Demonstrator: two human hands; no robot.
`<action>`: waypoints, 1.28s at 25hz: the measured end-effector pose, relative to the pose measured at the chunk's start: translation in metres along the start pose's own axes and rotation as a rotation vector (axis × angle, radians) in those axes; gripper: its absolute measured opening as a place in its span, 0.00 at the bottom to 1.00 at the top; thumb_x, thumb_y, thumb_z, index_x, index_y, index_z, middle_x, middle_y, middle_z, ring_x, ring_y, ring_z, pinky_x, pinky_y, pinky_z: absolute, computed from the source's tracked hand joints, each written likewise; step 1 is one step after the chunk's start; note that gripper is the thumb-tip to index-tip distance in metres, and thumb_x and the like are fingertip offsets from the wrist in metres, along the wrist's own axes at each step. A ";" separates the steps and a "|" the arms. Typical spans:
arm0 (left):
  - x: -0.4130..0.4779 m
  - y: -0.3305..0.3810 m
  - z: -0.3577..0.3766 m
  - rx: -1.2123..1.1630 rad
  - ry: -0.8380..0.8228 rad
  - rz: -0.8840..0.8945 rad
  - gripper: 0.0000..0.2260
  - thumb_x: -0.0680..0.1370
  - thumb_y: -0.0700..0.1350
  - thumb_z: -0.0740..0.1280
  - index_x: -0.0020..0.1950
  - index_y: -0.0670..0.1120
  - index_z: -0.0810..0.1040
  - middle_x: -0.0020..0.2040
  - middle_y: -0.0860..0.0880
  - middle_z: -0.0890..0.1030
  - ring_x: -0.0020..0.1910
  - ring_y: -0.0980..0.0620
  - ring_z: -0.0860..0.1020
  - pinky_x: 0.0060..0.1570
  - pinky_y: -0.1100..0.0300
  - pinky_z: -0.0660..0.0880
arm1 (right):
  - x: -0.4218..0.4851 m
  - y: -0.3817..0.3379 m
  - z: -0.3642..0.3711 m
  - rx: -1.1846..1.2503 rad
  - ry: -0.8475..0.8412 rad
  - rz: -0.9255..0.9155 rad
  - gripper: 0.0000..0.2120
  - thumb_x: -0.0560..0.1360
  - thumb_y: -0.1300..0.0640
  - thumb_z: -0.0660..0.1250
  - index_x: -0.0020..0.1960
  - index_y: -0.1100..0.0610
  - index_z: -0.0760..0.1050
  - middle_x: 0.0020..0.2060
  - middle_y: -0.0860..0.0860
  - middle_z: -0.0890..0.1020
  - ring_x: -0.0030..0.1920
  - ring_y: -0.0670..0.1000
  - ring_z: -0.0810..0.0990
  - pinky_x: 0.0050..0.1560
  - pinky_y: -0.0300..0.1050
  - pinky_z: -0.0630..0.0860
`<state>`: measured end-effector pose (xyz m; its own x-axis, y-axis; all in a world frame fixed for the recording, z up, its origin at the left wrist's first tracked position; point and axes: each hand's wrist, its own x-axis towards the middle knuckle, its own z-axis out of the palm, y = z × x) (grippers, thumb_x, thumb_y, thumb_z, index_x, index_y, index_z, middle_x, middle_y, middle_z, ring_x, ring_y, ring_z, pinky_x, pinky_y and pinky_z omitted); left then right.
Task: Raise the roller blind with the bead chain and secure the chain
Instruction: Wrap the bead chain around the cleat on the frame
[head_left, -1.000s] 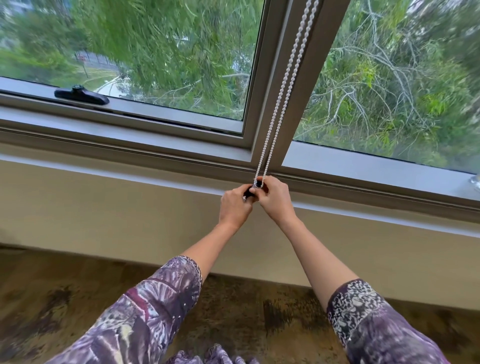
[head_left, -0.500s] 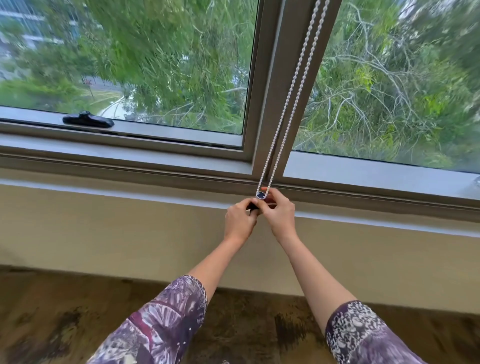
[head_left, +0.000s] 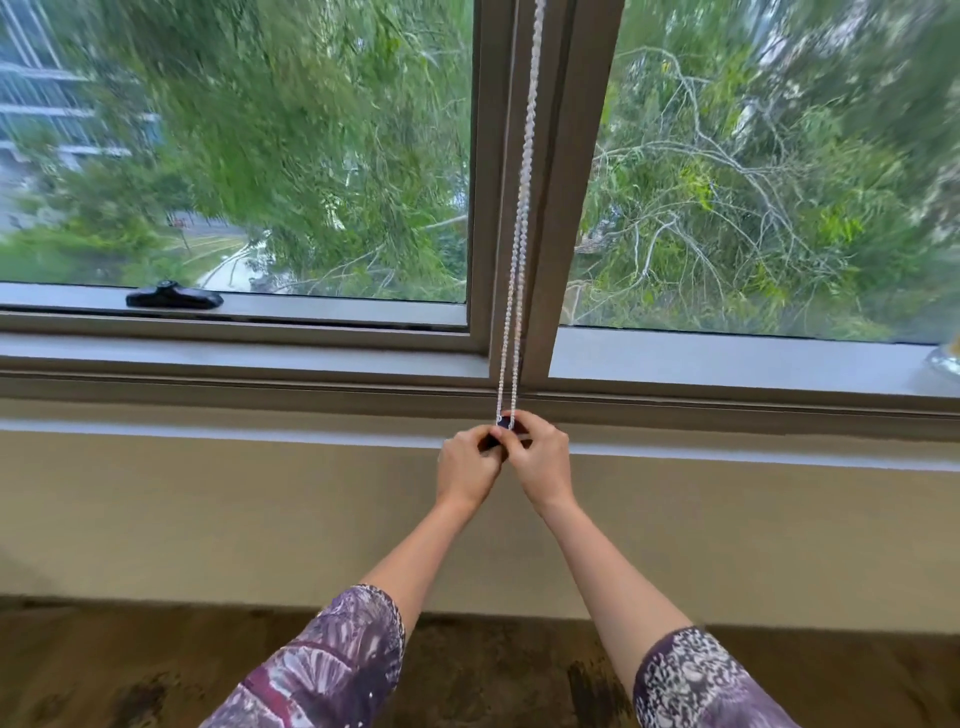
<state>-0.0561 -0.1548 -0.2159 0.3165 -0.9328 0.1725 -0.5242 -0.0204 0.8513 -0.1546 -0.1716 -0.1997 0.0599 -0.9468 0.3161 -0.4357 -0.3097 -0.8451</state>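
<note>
A white bead chain (head_left: 521, 218) hangs as two strands down the grey mullion between the two panes. Its bottom loop runs into a small dark holder (head_left: 504, 424) at the lower window frame. My left hand (head_left: 467, 462) and my right hand (head_left: 540, 460) meet at that holder, fingers pinched on it and on the chain's bottom loop. The fingers hide most of the holder. The roller blind itself is out of view above the frame; both panes show trees outside.
A black window handle (head_left: 174, 299) lies on the left sash's bottom rail. A grey sill (head_left: 727, 358) runs across, with a pale wall below and a brown patterned floor (head_left: 104, 670). A clear glass object (head_left: 944, 361) sits at the sill's far right edge.
The view has tilted upward, so hands and sill sit lower in the picture. Both hands stay pinched at the chain's bottom loop and holder; the strands now look straighter.
</note>
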 end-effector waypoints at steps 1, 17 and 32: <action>-0.002 0.000 0.001 -0.006 0.006 -0.007 0.07 0.73 0.47 0.66 0.45 0.52 0.84 0.41 0.48 0.86 0.41 0.48 0.83 0.38 0.56 0.77 | -0.001 0.000 0.001 -0.006 0.008 -0.001 0.03 0.71 0.57 0.71 0.45 0.55 0.80 0.39 0.52 0.85 0.40 0.52 0.82 0.47 0.52 0.79; -0.015 0.008 0.004 -0.057 -0.011 -0.078 0.05 0.72 0.46 0.67 0.42 0.51 0.83 0.38 0.49 0.86 0.40 0.48 0.83 0.41 0.51 0.79 | -0.003 0.005 0.001 -0.353 -0.006 -0.067 0.05 0.73 0.59 0.65 0.46 0.58 0.78 0.41 0.55 0.82 0.44 0.56 0.77 0.45 0.45 0.72; -0.011 -0.008 -0.016 0.064 -0.151 -0.043 0.12 0.71 0.45 0.65 0.52 0.55 0.82 0.47 0.49 0.86 0.49 0.46 0.82 0.47 0.54 0.78 | -0.023 0.004 0.013 -0.063 0.047 0.107 0.08 0.70 0.57 0.71 0.49 0.55 0.81 0.43 0.52 0.85 0.43 0.49 0.82 0.47 0.36 0.74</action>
<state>-0.0430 -0.1382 -0.2168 0.2197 -0.9740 0.0557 -0.5635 -0.0801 0.8222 -0.1456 -0.1517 -0.2159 -0.0321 -0.9686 0.2466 -0.4931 -0.1992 -0.8468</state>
